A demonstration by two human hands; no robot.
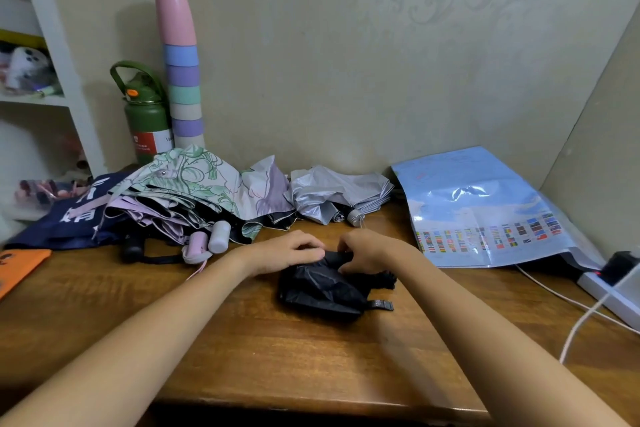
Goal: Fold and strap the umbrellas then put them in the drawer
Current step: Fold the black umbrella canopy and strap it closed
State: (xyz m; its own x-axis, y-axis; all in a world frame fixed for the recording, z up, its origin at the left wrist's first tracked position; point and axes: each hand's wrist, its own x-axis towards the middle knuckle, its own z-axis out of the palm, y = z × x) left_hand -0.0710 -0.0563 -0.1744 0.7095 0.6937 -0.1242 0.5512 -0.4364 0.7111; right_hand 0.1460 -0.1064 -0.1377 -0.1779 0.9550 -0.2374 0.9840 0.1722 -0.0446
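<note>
A collapsed black umbrella (pixel 322 288) lies in the middle of the wooden desk (pixel 242 340), its strap end (pixel 381 304) sticking out to the right. My left hand (pixel 289 251) and my right hand (pixel 367 250) meet at its far end, fingers curled into the black fabric. Behind them lie several unfolded umbrellas: a floral green-and-lilac one (pixel 194 184), a pink one with a pale handle (pixel 199 244), a navy one with white lettering (pixel 72 215) and a silver one (pixel 336 196).
A green bottle (pixel 147 118) and a stack of pastel cups (pixel 181 80) stand at the back left by a white shelf (pixel 52 45). A plastic-covered map (pixel 485 208) lies at the right, with a power strip (pixel 609 291) and cables. An orange item (pixel 17 267) sits at the left edge.
</note>
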